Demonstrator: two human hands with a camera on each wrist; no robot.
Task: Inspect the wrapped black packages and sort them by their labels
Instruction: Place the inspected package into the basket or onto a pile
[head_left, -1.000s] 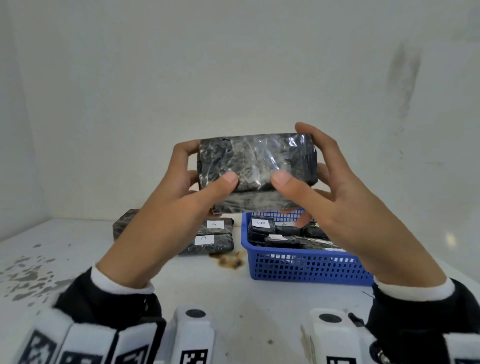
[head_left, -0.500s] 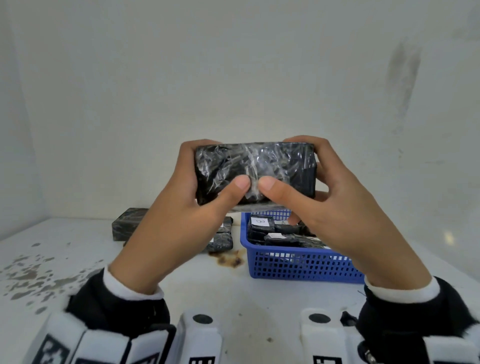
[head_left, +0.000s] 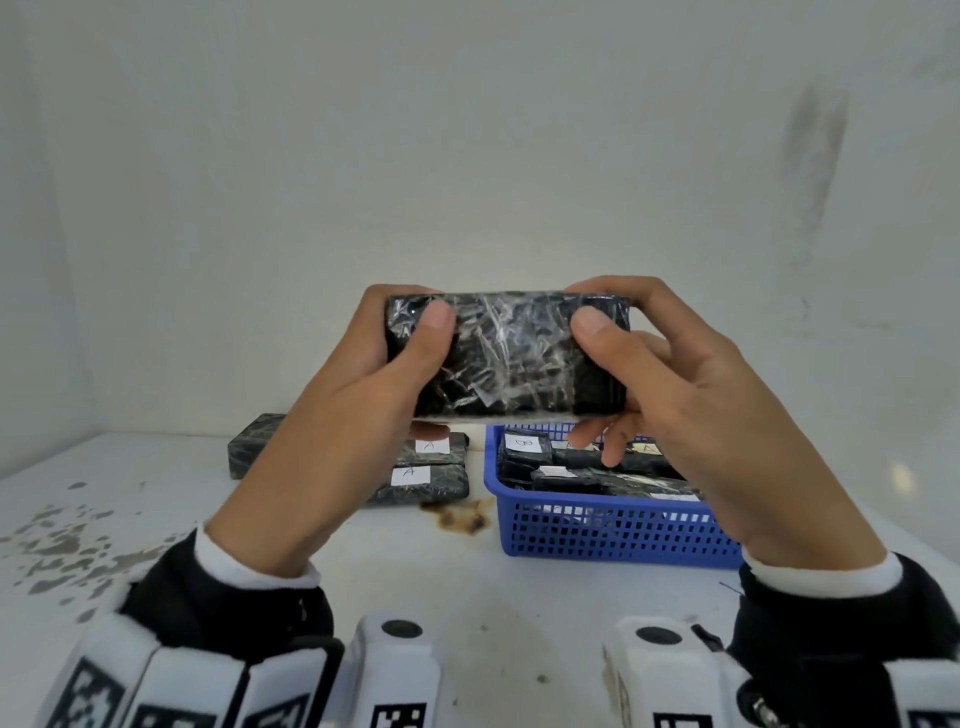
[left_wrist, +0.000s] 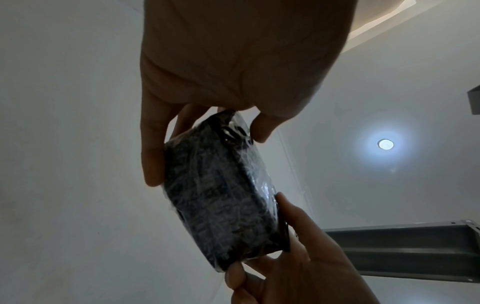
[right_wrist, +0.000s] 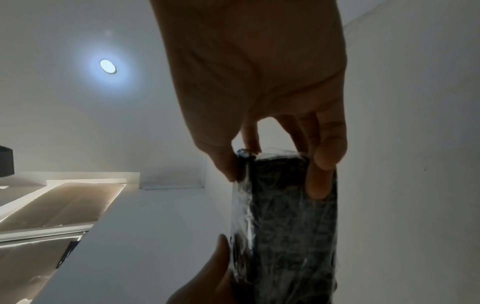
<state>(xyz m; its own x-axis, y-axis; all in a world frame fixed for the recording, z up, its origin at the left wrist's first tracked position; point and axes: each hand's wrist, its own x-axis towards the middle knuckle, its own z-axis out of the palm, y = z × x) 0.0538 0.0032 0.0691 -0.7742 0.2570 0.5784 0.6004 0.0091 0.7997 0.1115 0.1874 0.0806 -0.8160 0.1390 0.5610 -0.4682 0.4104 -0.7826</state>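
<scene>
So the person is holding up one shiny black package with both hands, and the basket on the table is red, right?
Almost. Both hands, left hand and right hand, do hold the wrapped black package up in the air, but the basket on the table is blue, not red. The head view shows it, with more wrapped packages inside.

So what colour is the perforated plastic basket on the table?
Blue: the perforated plastic basket shows best in the head view.
</scene>
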